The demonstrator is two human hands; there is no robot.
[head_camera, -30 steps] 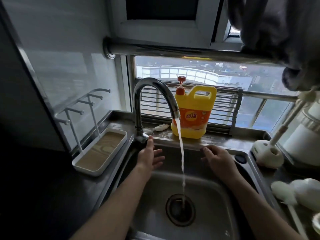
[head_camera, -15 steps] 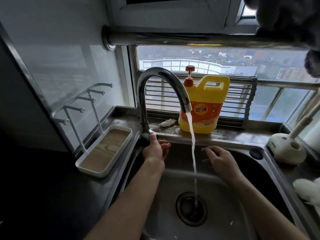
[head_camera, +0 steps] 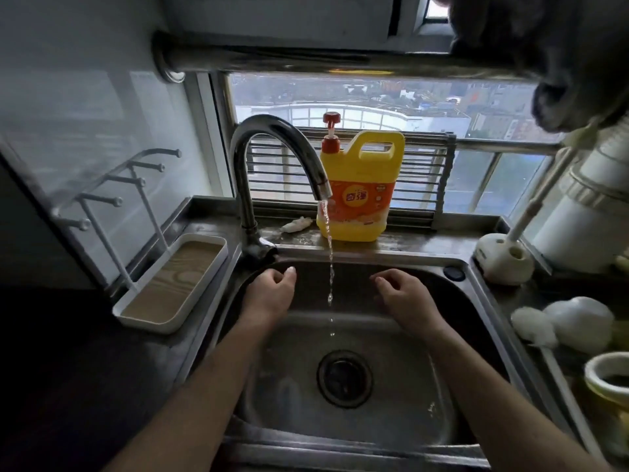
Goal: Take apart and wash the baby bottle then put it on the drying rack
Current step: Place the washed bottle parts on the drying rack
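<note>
Water (head_camera: 329, 260) from the faucet (head_camera: 270, 123) has thinned to a trickle since the left hand (head_camera: 269, 296) left the lever (head_camera: 267, 248); it and the right hand (head_camera: 405, 298) hang loosely curled, empty, with no baby bottle in view, so washing waits.

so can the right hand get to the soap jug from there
Probably yes: the right hand holds nothing, and only the sink rim lies between it and the soap jug.

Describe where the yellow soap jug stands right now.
In the head view, the soap jug stands upright on the steel ledge behind the sink, just right of the tap and centre-right in the picture.
</note>
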